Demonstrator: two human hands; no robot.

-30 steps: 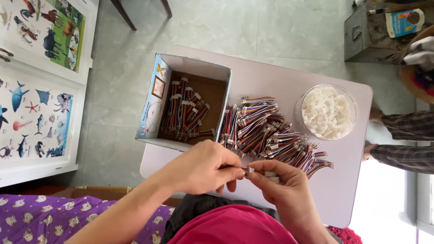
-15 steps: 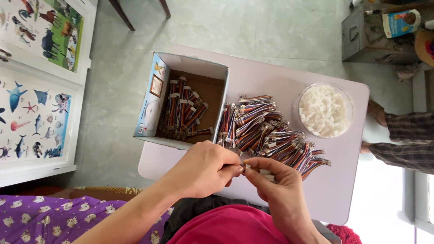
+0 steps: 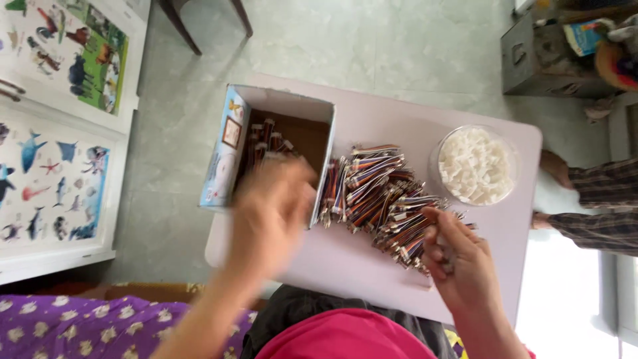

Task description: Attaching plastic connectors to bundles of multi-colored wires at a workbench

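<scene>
My left hand (image 3: 269, 213) is a motion blur over the near edge of an open cardboard box (image 3: 229, 143) that holds several striped wire leads (image 3: 266, 139). Whether it carries anything is lost in the blur. Right of the box, a heap of multicoloured wire leads with connector ends (image 3: 375, 189) lies on the pale lilac table (image 3: 392, 113). My right hand (image 3: 458, 262) rests at the heap's right end, fingers pinched on a lead there. A clear round bowl of small white plastic connectors (image 3: 475, 166) stands at the table's right side.
Another person's hand (image 3: 555, 167) and checked sleeve (image 3: 598, 203) reach in at the table's right edge. Animal picture boards (image 3: 60, 113) lean at the left. A grey metal box (image 3: 541, 56) and a stool's legs (image 3: 206, 23) stand on the green floor.
My hands were together at the table's front, working on one lead. Now the left has swung left toward the box and the right has moved onto the heap.
</scene>
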